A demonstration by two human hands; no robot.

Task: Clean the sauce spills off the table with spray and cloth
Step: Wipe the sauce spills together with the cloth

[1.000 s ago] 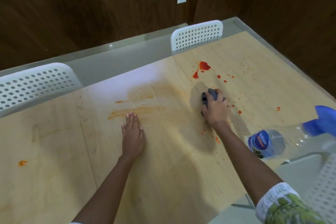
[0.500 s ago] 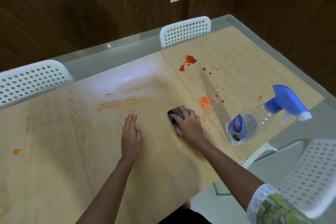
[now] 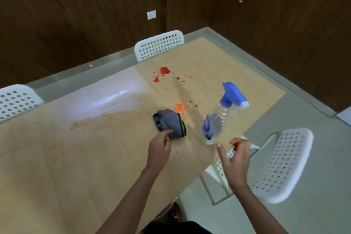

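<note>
The clear plastic spray bottle with a blue trigger head (image 3: 224,114) stands near the light wooden table's (image 3: 76,157) right edge, its long axis tilted, head up and away. The right hand (image 3: 235,159), loosely spread and holding nothing, sits just short of its base and is nearer. The left hand (image 3: 159,150) touches the crumpled grey cloth (image 3: 169,123); whether it grips is unclear. Red sauce spills (image 3: 165,71) lie beyond both, with open tabletop between. A white perforated chair (image 3: 283,165) crowds the right side.

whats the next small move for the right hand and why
Probably close the right hand round the spray bottle standing just beyond it. That hand is open and holds nothing, the left hand is at the cloth, and fresh red sauce spots remain farther up the table.
</note>
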